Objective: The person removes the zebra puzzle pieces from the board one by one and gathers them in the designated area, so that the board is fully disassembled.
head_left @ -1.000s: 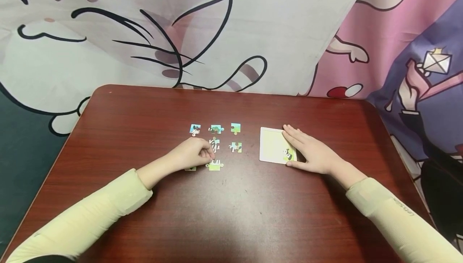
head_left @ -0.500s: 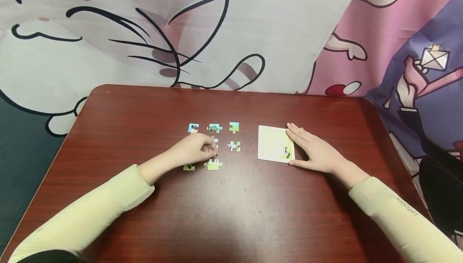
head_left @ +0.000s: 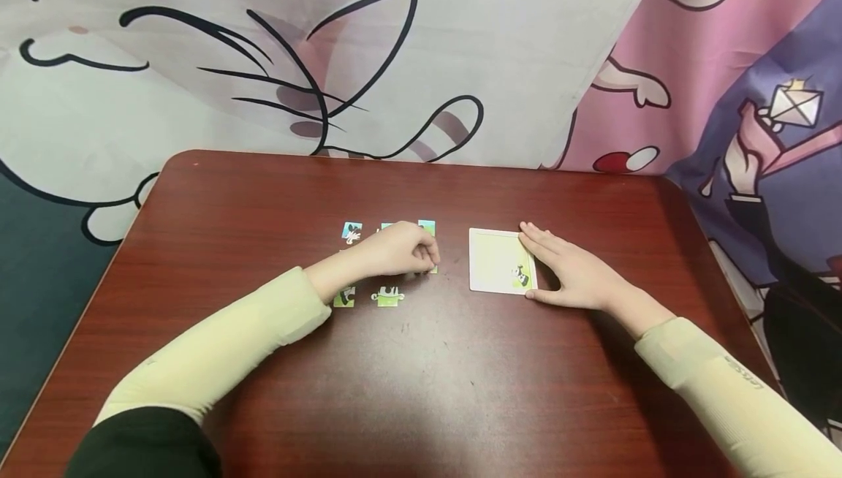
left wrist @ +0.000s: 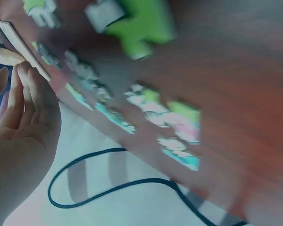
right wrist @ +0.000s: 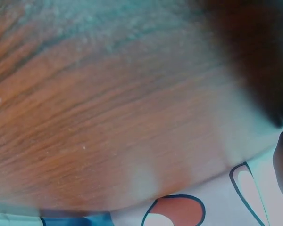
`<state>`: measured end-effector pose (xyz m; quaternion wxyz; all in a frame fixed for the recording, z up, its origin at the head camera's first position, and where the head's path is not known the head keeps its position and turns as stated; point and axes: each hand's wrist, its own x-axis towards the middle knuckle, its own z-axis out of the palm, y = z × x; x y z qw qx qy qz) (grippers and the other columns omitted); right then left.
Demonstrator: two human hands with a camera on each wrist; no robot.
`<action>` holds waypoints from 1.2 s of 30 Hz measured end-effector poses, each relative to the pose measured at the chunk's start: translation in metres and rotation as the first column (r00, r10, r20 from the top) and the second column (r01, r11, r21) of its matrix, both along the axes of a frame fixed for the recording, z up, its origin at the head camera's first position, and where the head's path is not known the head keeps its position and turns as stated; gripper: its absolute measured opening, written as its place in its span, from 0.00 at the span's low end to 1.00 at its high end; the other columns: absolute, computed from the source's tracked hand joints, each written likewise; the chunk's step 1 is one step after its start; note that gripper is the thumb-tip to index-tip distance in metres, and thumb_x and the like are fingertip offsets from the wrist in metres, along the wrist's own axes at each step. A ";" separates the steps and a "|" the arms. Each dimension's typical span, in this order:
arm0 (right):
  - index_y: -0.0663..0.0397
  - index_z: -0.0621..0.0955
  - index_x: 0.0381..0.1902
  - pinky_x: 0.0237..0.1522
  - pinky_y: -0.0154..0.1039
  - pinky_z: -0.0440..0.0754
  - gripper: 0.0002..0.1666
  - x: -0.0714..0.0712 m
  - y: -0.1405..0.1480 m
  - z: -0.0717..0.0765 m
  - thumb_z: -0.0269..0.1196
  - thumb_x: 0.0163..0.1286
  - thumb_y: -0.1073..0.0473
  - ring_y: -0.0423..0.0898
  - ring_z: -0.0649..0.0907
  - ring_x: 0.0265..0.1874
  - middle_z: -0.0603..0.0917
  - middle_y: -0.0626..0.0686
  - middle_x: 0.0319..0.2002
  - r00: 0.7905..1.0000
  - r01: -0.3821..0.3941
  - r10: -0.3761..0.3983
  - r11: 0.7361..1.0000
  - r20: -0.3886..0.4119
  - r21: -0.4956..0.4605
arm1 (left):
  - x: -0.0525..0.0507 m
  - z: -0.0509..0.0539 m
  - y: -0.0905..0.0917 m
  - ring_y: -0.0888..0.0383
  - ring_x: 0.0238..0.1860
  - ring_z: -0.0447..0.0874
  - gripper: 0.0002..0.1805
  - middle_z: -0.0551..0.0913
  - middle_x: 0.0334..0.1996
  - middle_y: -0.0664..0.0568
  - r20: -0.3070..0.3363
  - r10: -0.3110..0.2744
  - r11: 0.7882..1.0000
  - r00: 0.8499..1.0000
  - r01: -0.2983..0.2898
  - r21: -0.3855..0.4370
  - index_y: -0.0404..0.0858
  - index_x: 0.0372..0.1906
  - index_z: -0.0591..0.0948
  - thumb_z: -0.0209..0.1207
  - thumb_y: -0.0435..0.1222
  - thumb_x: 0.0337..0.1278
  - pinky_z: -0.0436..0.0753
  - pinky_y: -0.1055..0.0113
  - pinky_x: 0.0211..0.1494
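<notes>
My left hand (head_left: 397, 249) is over the middle right of a group of puzzle pieces, fingers bent and tips bunched downward. Nothing shows between its thumb and fingers (left wrist: 35, 94) in the left wrist view. The piece under its fingertips is mostly hidden. Clear of the hand lie a top-left piece (head_left: 351, 232), a bottom-left piece (head_left: 345, 297) and a bottom-middle piece (head_left: 388, 297). My right hand (head_left: 572, 270) lies with straight fingers at the right edge of a square pale-yellow card (head_left: 496, 262) with a small panda print.
The pieces and card lie flat on a dark red-brown table (head_left: 460, 383). A printed cat curtain (head_left: 513, 61) hangs behind the far edge, with a pink and purple one (head_left: 710, 61) at the right. The right wrist view shows mostly blurred tabletop.
My left hand has moved rightward, from the middle column of pieces to the right column. The bottom-left and bottom-middle pieces show more fully. The right hand has hardly moved at the card.
</notes>
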<state>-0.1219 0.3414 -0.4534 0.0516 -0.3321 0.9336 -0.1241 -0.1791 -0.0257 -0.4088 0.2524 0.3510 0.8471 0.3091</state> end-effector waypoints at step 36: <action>0.62 0.61 0.83 0.86 0.47 0.54 0.60 0.000 0.003 -0.002 0.75 0.65 0.42 0.63 0.64 0.82 0.61 0.66 0.83 0.999 -0.025 0.025 1.000 -0.021 -0.012 | -0.016 0.003 0.134 0.66 0.31 0.81 0.08 0.92 0.39 0.49 -0.063 -0.093 0.995 0.994 0.090 -0.046 0.37 0.44 0.91 0.65 0.27 0.66 0.75 0.80 0.38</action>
